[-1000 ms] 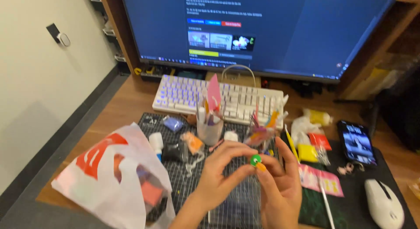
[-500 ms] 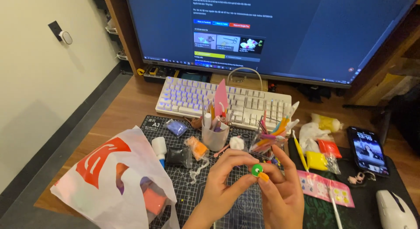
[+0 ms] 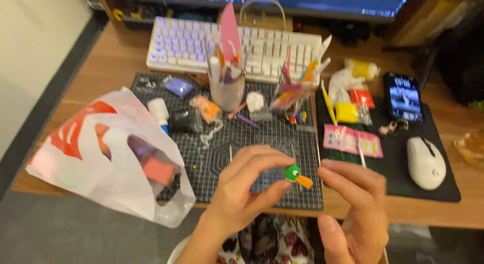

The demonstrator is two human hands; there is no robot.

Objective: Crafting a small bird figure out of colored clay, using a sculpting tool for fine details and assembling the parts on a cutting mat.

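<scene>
The clay piece [image 3: 295, 175] looks light, soft and easily dented, so it wants gentle pinching at the green ball, not the thin orange tip. It is a small green ball with a white spot and an orange point, held above the mat [image 3: 222, 158]. The left hand [image 3: 247, 193] pinches it between thumb and fingers; the right hand [image 3: 355, 208] hovers open beside it, holding nothing.

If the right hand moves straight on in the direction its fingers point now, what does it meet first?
The right hand has fingers pointing left, toward the small green and orange clay piece pinched by the left hand. That piece probably comes first, though depth is unclear.
</scene>
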